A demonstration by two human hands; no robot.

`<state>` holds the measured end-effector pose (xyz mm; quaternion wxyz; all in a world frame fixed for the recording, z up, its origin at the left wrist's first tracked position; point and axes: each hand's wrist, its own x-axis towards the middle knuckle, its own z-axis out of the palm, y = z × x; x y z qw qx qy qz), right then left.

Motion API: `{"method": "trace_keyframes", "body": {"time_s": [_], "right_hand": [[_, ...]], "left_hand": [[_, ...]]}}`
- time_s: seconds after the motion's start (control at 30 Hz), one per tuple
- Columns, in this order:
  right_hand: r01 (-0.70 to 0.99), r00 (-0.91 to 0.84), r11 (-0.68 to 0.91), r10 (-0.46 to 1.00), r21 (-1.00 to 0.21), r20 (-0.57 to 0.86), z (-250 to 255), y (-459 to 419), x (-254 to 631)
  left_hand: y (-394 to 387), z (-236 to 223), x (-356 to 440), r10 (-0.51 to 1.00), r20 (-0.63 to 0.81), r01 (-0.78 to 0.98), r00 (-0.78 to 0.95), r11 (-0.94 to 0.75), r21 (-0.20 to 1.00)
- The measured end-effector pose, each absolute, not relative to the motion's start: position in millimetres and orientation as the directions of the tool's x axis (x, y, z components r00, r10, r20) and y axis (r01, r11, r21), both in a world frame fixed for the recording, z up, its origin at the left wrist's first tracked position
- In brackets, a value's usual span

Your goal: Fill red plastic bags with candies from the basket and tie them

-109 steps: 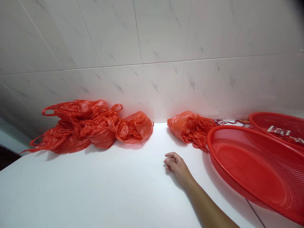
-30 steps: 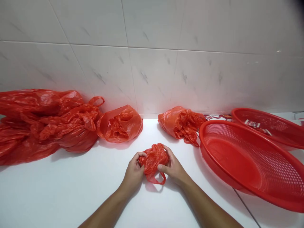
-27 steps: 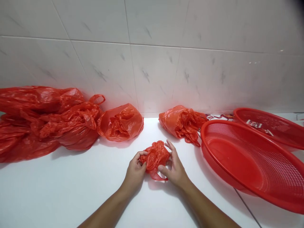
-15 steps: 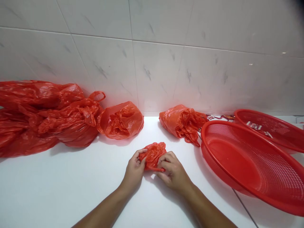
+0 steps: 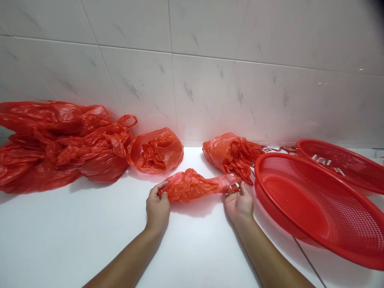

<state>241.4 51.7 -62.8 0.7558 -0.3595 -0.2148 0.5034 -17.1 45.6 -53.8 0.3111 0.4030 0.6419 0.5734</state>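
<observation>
A crumpled red plastic bag (image 5: 192,187) stretches sideways between my two hands, just above the white tabletop (image 5: 192,244). My left hand (image 5: 158,204) pinches its left end between thumb and fingers. At the other end, my right hand (image 5: 239,200) has thumb and fingertips closed on the thin, see-through part of the bag, palm turned upward. Behind it sit two more bunched red bags: one with a wide mouth (image 5: 156,152) on the left, one with ruffled folds (image 5: 229,154) on the right.
A large heap of red plastic bags (image 5: 60,148) fills the left side against the tiled wall (image 5: 204,92). To the right stands a red mesh basket (image 5: 300,208), with a second red basket (image 5: 345,164) behind it holding small printed packets (image 5: 321,160).
The bag was a compact wad held between close hands; now it is drawn out lengthwise. My left hand has moved left and my right hand right.
</observation>
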Motion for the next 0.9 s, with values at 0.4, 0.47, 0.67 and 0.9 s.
{"method": "trace_keyframes", "body": {"time_s": [0.4, 0.47, 0.67, 0.9], "right_hand": [[-0.128, -0.016, 0.362, 0.93, -0.923, 0.367, -45, 3, 215], [-0.075, -0.08, 0.444, 0.89, -0.893, 0.449, -45, -1, 214], [0.011, 0.179, 0.538, 0.828, -0.843, 0.531, -50, 13, 228], [0.031, 0.421, 0.501, 0.779, -0.865, 0.466, -60, 32, 247]], "left_hand": [[-9, -35, 13, 0.564, 0.786, 0.605, 0.254, -0.726, 0.326], [-6, -34, 13, 0.6, 0.74, 0.641, 0.305, -0.704, 0.306], [13, -37, 2, 0.721, 0.66, 0.687, 0.21, -0.59, 0.425], [16, -40, -4, 0.781, 0.624, 0.616, 0.022, -0.502, 0.607]]}}
